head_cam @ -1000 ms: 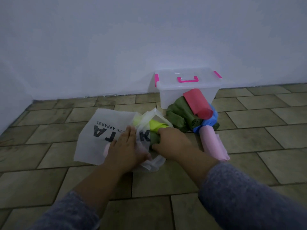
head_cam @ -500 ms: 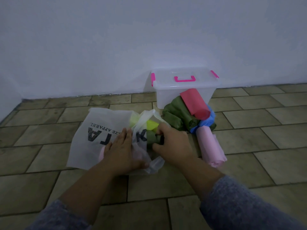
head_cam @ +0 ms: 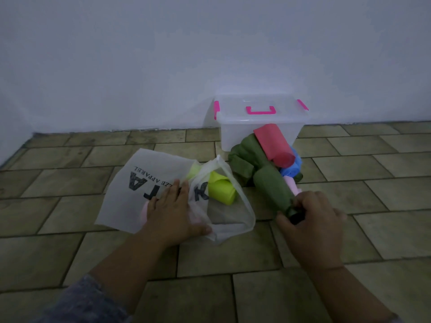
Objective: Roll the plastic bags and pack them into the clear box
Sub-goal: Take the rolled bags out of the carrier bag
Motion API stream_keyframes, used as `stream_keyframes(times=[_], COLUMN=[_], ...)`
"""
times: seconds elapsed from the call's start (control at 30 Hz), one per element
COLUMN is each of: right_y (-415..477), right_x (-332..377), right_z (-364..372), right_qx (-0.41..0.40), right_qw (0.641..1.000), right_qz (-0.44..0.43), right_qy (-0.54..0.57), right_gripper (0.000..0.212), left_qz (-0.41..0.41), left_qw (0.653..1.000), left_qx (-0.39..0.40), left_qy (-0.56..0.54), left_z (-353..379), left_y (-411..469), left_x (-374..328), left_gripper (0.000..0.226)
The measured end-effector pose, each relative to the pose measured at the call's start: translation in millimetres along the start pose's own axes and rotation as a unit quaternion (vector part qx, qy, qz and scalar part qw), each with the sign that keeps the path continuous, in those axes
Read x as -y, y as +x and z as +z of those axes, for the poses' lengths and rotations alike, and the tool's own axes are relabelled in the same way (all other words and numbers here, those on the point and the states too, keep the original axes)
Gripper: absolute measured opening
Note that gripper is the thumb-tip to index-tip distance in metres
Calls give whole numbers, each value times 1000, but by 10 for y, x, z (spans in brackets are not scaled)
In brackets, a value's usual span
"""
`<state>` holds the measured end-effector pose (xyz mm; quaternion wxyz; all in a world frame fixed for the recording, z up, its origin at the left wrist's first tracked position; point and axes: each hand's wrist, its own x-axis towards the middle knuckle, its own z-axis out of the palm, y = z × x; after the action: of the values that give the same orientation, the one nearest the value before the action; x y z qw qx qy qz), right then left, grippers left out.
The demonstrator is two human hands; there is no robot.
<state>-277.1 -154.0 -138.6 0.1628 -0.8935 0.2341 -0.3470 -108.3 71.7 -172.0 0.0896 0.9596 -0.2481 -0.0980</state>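
Rolled dark-green plastic bag (head_cam: 272, 190) lying against the pile of rolls, near end gripped by curled right hand (head_cam: 312, 220). Left hand (head_cam: 172, 213) pressed flat on white printed carrier bag (head_cam: 140, 183) holding lime-yellow roll (head_cam: 220, 190). Lidded clear plastic box (head_cam: 258, 127) behind, fronted by red roll (head_cam: 272, 143).

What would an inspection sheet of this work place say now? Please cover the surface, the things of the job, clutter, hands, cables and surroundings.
Surface: tiled floor, dim light.
Job's things: clear box by the wall, lid on; before it a heap of red roll, dark green rolls, blue roll and pink roll; white printed bag flat on the floor, a yellow-green roll at its open mouth.
Clutter: nothing seen.
Hands: left hand lies flat on the white printed bag; right hand grips the near end of a green roll.
Cables: nothing seen.
Surroundings: white wall behind the box.
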Motion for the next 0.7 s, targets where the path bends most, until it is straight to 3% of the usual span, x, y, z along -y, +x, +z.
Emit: stream_keyframes(times=[0.1,0.17,0.3,0.4,0.5,0.57,0.7], right_y=[-85,-75,188,411,586,685,778], right_x=[21,70,333,597,723,722,673], right_z=[88,132,144,304,622,786,953], right_qx=[134,189,157,252,317,347,352], right_qw=[976,961,979,951,921,906,910], right_qz=[-34,-34,-103,-174,-215,-199,-163], right_qy=[-169,-200,-74,42,-67,-138,-145], right_gripper=[29,33,34,33,37,37,48], left_qz=[-17,-33,-20,3,-5,-12,-25], left_qw=[1000,999,1000,1000,1000,1000,1000], left_qx=[-9,-5,-7,7,16,3,-7], left_qy=[-8,-20,-8,3,14,18,9], left_z=[21,20,-31,-45,19,67,97], left_y=[-30,-45,26,107,120,116,115], left_x=[-31,-59,-95,-47,-4,7,0], left_gripper=[138,141,143,141,143,143,144])
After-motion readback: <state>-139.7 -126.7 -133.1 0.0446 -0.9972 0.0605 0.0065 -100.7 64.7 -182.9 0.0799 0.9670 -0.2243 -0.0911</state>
